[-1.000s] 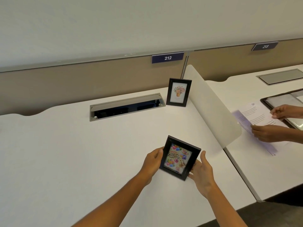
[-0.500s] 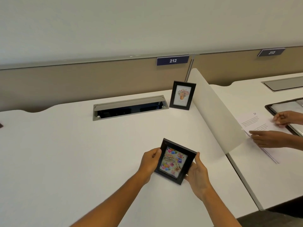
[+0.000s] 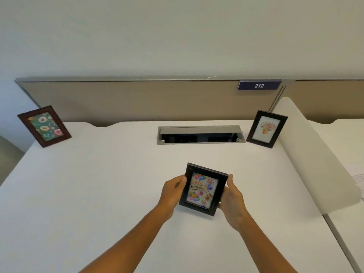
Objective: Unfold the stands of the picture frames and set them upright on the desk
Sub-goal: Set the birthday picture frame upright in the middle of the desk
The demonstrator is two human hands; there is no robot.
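A grey cable tray (image 3: 201, 134) sits open in the white bench (image 3: 98, 184), below a "212" sign (image 3: 259, 85) on the tan partition (image 3: 128, 101).

Both bare forearms reach forward from the bottom edge, converging toward the middle. Left hand (image 3: 173, 191) grips the left edge of a small black rectangular picture frame with a birthday print (image 3: 203, 189), thumb on the front, fingers curled behind. Right hand (image 3: 232, 200) clasps the right edge, thumb up along the side, palm turned inward. Wrists straight, elbows out of view.
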